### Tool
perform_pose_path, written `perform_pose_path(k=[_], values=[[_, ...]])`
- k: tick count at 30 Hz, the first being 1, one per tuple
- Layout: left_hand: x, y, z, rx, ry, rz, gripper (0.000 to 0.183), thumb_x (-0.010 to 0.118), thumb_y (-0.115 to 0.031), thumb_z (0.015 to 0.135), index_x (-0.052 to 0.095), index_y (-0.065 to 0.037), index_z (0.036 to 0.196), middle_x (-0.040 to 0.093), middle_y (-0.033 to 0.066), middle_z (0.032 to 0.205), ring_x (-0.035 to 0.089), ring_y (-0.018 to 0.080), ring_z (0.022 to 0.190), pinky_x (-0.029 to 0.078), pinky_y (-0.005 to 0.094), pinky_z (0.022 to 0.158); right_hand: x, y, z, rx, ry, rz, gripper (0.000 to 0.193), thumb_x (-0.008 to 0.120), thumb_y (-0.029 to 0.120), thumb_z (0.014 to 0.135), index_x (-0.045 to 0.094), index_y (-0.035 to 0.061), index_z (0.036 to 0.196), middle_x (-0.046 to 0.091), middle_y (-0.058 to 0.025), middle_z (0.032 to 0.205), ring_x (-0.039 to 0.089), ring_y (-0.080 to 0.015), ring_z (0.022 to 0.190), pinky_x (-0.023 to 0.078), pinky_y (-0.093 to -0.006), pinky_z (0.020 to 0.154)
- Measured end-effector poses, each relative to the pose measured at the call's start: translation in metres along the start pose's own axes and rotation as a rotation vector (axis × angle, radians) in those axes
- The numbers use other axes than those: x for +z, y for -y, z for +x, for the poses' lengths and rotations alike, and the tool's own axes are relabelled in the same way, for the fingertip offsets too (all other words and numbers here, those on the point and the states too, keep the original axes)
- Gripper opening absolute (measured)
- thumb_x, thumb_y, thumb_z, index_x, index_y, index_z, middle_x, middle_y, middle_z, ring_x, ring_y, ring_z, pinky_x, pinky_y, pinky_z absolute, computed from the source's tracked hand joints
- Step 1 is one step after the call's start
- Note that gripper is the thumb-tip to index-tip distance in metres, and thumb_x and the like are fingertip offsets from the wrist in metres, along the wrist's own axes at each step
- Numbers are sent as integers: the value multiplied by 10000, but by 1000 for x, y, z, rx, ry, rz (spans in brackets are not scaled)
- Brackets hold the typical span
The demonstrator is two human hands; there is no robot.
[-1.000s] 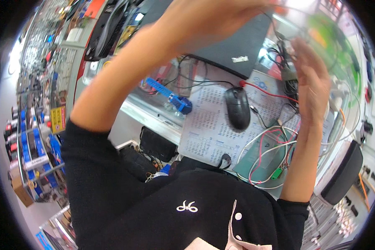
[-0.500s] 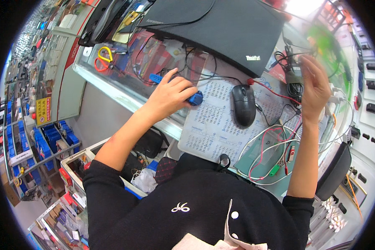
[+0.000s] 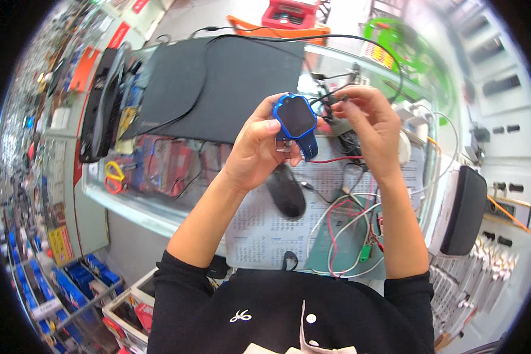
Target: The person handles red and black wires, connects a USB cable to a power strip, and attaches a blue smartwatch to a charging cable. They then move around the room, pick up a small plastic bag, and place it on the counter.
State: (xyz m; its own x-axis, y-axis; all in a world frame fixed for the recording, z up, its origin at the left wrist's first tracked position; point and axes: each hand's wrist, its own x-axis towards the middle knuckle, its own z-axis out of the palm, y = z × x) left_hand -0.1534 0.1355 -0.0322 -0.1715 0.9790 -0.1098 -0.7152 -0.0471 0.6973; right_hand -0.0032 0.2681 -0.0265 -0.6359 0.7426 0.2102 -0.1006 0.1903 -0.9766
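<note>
My left hand (image 3: pixel 252 147) holds a blue smartwatch (image 3: pixel 295 115) with a dark square screen, raised above the counter. Its thumb presses on the watch's side, and the dark blue strap (image 3: pixel 308 147) hangs below the case. Close to the watch on the right, my right hand (image 3: pixel 373 133) is closed, thumb and fingers pinching the end of a thin black cable (image 3: pixel 343 99). Behind the hands lies a closed black laptop (image 3: pixel 236 82). A black computer mouse (image 3: pixel 286 192) rests under my left hand on a printed calendar sheet (image 3: pixel 256 236).
White, pink and red cables with a green clip (image 3: pixel 366 252) lie over a teal sheet (image 3: pixel 327 251) at the right. Yellow-and-red-handled scissors (image 3: pixel 114 177) lie on the left of the glass counter. A black padded object (image 3: pixel 463 209) stands far right, and a long black cable crosses the laptop.
My left hand has picked the watch up off the counter and moved it right and upward, screen showing. My right hand has shifted left, close to it. The whole view has turned.
</note>
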Motion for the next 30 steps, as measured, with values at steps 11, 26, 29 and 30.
perform_pose_path(k=[11,26,29,30], values=[[15,35,43,43,-24,70,519,555,-248,857,396,-67,1316,563,101,960,560,122,689,509,279,520,-15,-13,-7,12,-33,143,174,581,-2,860,602,-24,1031,585,-60,983,596,-112,872,509,-248,768],[30,37,42,18,-202,54,403,628,-289,870,466,-109,1192,533,54,878,576,125,657,565,288,516,-11,-13,-13,25,2,95,254,627,34,802,606,-11,1051,581,-101,1058,557,-170,1008,448,-315,885],[30,37,44,23,-272,130,361,596,-332,889,493,-85,1131,582,71,890,620,148,691,562,288,522,-7,-8,-14,-7,-11,-72,278,685,88,773,626,17,1036,592,-84,1035,585,-154,949,499,-296,803],[29,37,44,49,-240,115,356,589,-345,892,500,-75,1107,596,78,879,630,154,693,557,283,520,-6,-6,-15,-1,-26,-77,269,690,91,766,634,20,1020,600,-86,1023,591,-157,937,501,-295,793]])
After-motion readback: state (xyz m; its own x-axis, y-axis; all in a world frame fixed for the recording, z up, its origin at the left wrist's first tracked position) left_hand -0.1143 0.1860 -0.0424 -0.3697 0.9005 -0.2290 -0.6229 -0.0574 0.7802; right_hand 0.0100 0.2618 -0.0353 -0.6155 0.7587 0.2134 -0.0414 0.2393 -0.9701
